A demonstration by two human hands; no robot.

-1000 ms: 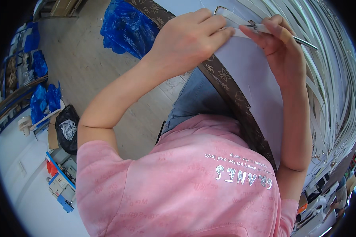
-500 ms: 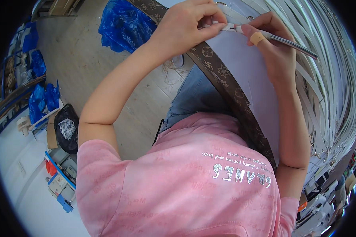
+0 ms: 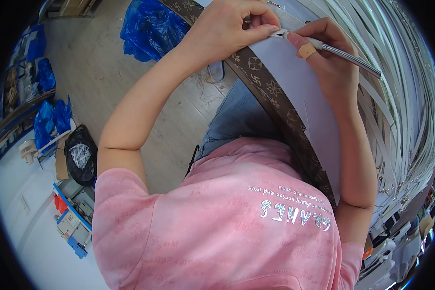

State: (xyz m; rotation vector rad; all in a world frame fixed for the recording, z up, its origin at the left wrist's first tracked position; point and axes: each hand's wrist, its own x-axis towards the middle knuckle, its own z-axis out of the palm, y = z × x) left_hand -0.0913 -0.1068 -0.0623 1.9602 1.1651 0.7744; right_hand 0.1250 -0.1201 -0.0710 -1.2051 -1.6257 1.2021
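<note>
My left hand [image 3: 229, 30] is at the far side of the white work surface [image 3: 316, 116], thumb and fingers pinched on a narrow white strap end [image 3: 278, 33]. Only a short bit of the strap shows past my thumb. My right hand [image 3: 334, 58] grips a slim pen-like tool [image 3: 355, 62] with a silver shaft and a pale front part. Its dark tip is at the strap, close beside my left fingertips; whether it touches I cannot tell. A tan bandage [image 3: 307, 50] is wrapped round my right thumb.
Many long white straps [image 3: 401, 101] with metal fittings are heaped along the right. A brown patterned band [image 3: 275, 89] edges the surface nearest me. On the floor to the left lie a blue plastic bag [image 3: 152, 31] and a black bag [image 3: 80, 157].
My right hand has shifted slightly left with the tool, whose back end has dipped a little. My left hand keeps its pinch, moved marginally right.
</note>
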